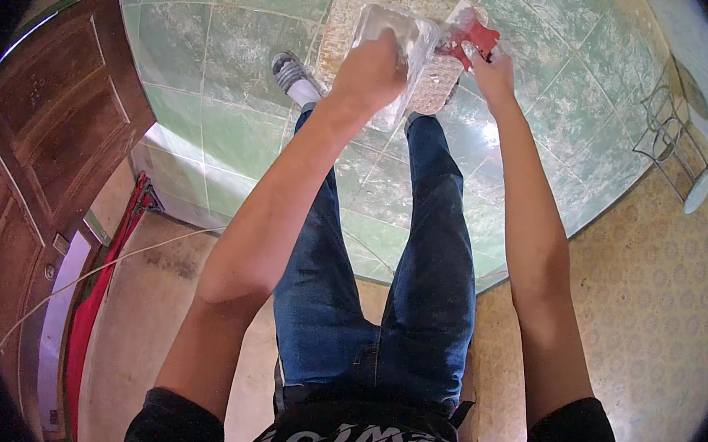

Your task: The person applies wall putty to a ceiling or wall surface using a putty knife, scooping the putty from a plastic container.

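My left hand (371, 75) grips a rectangular metal trowel (408, 78) coated with white paste, held over a beige, patchy board (347, 10). Beside it, my right hand (489, 77) is closed on a red scraping tool (479, 38) smeared with white, whose blade is close to or against the trowel's upper right side; contact is unclear. My legs in jeans extend below the board, and a grey-striped slipper (287, 72) shows to the left of it.
Green tiled floor (219, 125) with white smears lies underfoot. On the left are a brown panelled door (67, 86), hanging red fabric (113, 276) and a thin cable (167, 238). A metal-framed stool (694, 188) stands at the right by the patterned wall (632, 313).
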`<state>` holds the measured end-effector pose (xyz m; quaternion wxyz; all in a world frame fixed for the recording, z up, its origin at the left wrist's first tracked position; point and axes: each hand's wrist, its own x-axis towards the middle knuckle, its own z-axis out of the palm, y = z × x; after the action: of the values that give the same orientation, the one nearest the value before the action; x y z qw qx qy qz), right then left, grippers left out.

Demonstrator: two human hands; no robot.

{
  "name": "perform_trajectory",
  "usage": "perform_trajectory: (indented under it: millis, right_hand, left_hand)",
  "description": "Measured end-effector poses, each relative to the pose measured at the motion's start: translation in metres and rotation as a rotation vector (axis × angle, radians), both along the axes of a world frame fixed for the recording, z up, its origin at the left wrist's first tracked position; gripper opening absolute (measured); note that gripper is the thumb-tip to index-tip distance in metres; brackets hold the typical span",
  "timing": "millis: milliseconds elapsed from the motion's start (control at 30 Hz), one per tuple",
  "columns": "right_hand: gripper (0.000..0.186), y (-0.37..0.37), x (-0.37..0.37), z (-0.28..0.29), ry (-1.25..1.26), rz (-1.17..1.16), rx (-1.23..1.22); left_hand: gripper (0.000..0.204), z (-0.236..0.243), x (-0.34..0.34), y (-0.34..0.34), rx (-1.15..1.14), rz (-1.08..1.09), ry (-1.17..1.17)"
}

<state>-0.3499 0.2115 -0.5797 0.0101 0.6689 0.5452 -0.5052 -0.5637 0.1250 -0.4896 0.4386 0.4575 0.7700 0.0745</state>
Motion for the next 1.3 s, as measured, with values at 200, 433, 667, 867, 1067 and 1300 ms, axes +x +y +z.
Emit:
perform_trajectory:
  millis: [200, 433, 667, 867, 1067, 1300]
  right_hand:
    - [0.031, -0.004, 0.034, -0.001, 0.176, -0.192, 0.166]
    - [0.027, -0.022, 0.025, 0.014, 0.206, -0.298, 0.136]
    - [0.027, -0.037, 0.008, 0.035, 0.179, -0.302, 0.133]
    - [0.026, -0.044, 0.002, 0.05, 0.175, -0.283, 0.12]
    - [0.028, -0.053, 0.008, 0.05, 0.099, -0.238, 0.117]
    - [0.027, -0.057, 0.012, 0.06, 0.103, -0.207, 0.106]
  left_hand:
    - [0.033, 0.004, 0.012, -0.041, -0.043, -0.24, -0.018]
    - [0.03, -0.002, 0.005, -0.036, 0.044, 0.067, -0.016]
    - [0.028, 0.004, 0.016, -0.026, -0.002, -0.165, 0.001]
    - [0.017, 0.019, 0.024, -0.056, -0.125, -0.314, 0.073]
    - [0.018, 0.016, 0.018, -0.036, -0.073, -0.26, 0.071]
    - [0.016, 0.023, -0.002, 0.02, 0.107, -0.401, 0.17]
